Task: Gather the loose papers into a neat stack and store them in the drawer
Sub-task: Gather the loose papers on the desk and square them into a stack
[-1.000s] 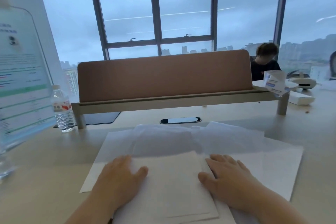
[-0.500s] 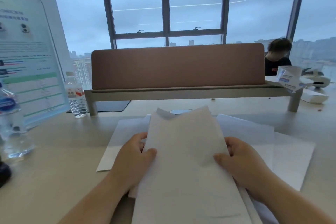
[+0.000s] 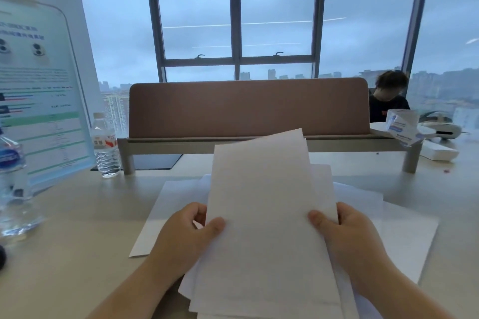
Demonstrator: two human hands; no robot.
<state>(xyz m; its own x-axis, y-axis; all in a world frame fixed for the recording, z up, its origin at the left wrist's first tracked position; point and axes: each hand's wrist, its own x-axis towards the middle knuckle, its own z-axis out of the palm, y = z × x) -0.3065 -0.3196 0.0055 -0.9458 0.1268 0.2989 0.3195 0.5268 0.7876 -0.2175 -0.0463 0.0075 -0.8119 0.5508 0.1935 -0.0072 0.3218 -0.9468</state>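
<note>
Nearest to the camera, the left hand point(image 3: 185, 234) and the right hand point(image 3: 348, 234) hold a bundle of white paper sheets point(image 3: 261, 215) between them, tilted up off the light beige desk top point(image 3: 77, 228). Each hand grips one long side of the bundle: the thumb lies on the front face and the fingers are curled behind the edge. The sheets in the bundle are not aligned (one corner stands out at the top right, and other edges show at the bottom).

Under the bundle, more loose white sheets point(image 3: 171, 204) lie flat on the desk, spread to the left and to the right of the hands. No drawer is in view.

At the left edge stands a clear plastic water bottle with a blue label point(image 3: 11, 184), partly cut by the frame. Behind it is a tall printed notice board point(image 3: 39, 90), and beside that a smaller clear water bottle with a red and white label point(image 3: 106, 147). Across the desk runs a brown padded divider panel point(image 3: 248, 109) on a pale shelf with short legs point(image 3: 259, 144). To the far right sit a crumpled white and blue packet point(image 3: 401, 128) and a white headset point(image 3: 438, 128). Behind the divider, a person in a dark shirt point(image 3: 387, 103) sits before the large grey-framed windows point(image 3: 236, 21).
</note>
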